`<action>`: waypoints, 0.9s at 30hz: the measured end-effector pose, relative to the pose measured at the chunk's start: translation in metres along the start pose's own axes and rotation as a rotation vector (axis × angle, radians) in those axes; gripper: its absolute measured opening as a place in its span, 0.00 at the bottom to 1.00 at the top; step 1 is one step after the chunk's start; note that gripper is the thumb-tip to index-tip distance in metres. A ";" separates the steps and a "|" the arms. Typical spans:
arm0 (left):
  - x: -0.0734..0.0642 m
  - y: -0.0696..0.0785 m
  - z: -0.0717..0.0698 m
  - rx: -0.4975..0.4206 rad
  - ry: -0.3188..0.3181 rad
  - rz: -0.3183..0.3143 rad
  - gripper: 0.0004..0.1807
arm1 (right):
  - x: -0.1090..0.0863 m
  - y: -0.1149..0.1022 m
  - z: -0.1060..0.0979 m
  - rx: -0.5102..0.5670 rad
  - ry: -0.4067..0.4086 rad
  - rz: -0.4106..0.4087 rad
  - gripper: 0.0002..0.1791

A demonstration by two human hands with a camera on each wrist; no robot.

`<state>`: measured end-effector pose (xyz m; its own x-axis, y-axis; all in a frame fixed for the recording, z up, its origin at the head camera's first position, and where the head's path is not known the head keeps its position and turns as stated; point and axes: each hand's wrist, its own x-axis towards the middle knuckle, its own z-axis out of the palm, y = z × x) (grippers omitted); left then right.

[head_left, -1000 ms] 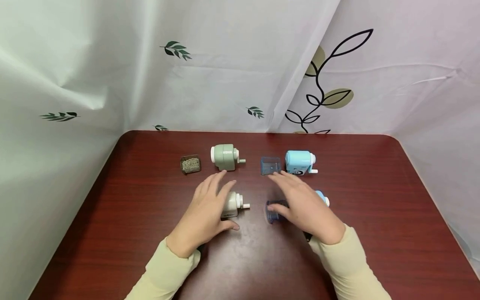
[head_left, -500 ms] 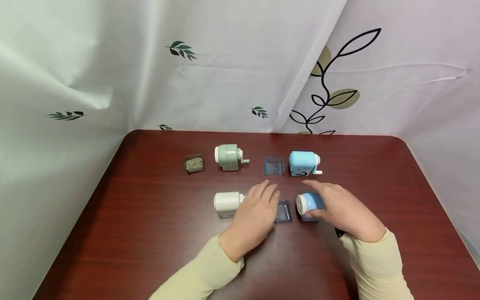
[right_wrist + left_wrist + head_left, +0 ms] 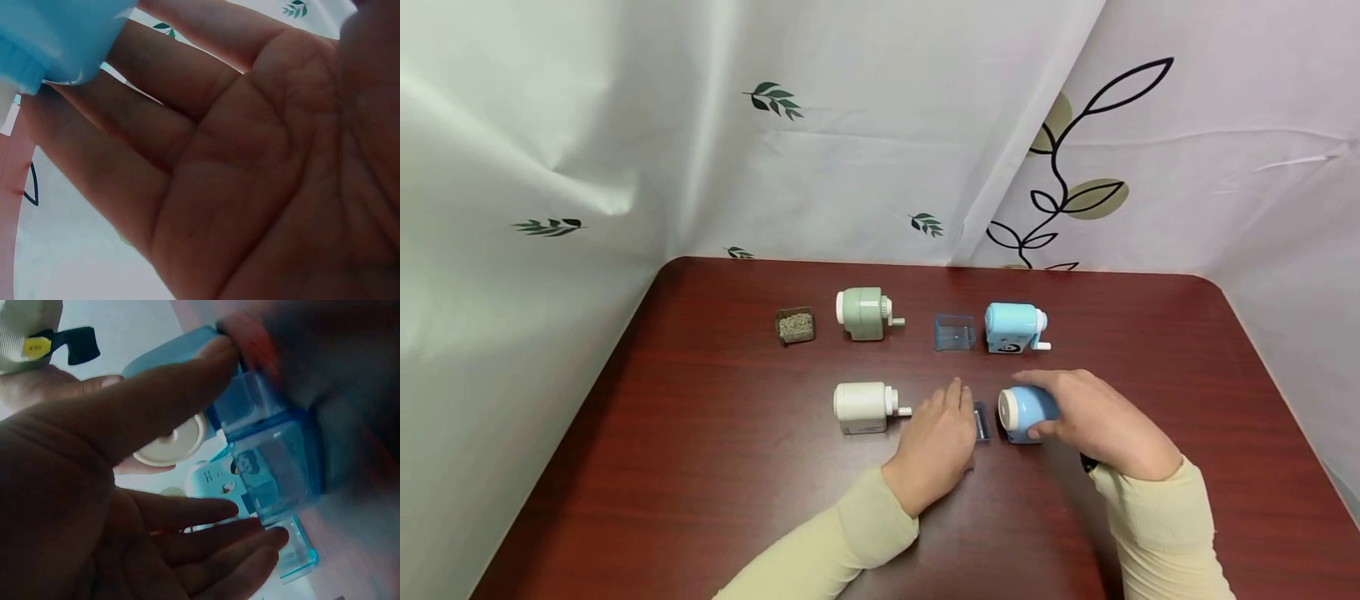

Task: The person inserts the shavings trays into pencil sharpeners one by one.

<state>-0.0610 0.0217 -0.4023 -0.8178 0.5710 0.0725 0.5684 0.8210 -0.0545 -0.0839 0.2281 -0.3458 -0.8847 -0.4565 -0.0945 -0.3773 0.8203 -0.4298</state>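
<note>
Over on the right of the table, my right hand [image 3: 1101,425] holds a blue pencil sharpener [image 3: 1032,406], thumb on its near side and fingers behind. The right wrist view shows the fingers against the light-blue body [image 3: 69,37]. My left hand [image 3: 931,446] is at a clear dark-blue shavings drawer [image 3: 982,422], covering most of it from above. In the left wrist view, the thumb and nearly straight fingers lie on either side of the drawer [image 3: 278,465]. A cream crank sharpener [image 3: 861,407] stands just left of that hand.
Behind stand a green sharpener [image 3: 865,314] and a light-blue panda sharpener [image 3: 1011,327]. Between them is a clear blue drawer [image 3: 955,332]; a drawer of shavings [image 3: 795,326] sits far left. A white patterned curtain [image 3: 850,167] borders the table's back edge.
My left hand has moved right from the cream sharpener to the dark-blue drawer. My right hand has shifted right from above that drawer and taken hold of the blue sharpener.
</note>
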 end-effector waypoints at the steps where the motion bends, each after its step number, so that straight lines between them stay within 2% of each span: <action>1: 0.000 0.001 0.001 0.003 0.006 -0.010 0.39 | 0.000 0.001 0.000 -0.003 -0.002 -0.007 0.34; 5: -0.002 0.003 0.004 0.022 0.030 -0.043 0.31 | 0.000 0.002 -0.001 -0.012 -0.007 -0.024 0.32; 10: -0.003 0.001 0.008 0.076 0.070 -0.029 0.20 | 0.000 0.002 -0.001 -0.001 -0.023 -0.018 0.32; 13: -0.003 -0.001 0.009 0.038 0.084 -0.023 0.12 | 0.000 0.002 -0.001 -0.003 -0.032 -0.012 0.32; 16: -0.002 -0.003 0.009 -0.024 0.072 -0.013 0.05 | 0.000 0.003 -0.001 -0.013 -0.036 -0.010 0.32; 19: -0.001 -0.005 0.008 -0.120 0.039 -0.021 0.10 | 0.000 0.004 -0.001 -0.026 -0.038 -0.004 0.32; 23: 0.000 -0.007 0.008 -0.234 -0.003 -0.050 0.24 | 0.000 0.005 -0.002 -0.030 -0.040 0.007 0.31; 27: 0.001 -0.008 0.006 -0.258 0.000 -0.056 0.28 | 0.001 0.004 -0.002 -0.033 -0.036 0.007 0.31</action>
<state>-0.0674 0.0154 -0.4078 -0.8486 0.5245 0.0685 0.5265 0.8250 0.2055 -0.0866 0.2318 -0.3459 -0.8772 -0.4623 -0.1296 -0.3807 0.8342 -0.3990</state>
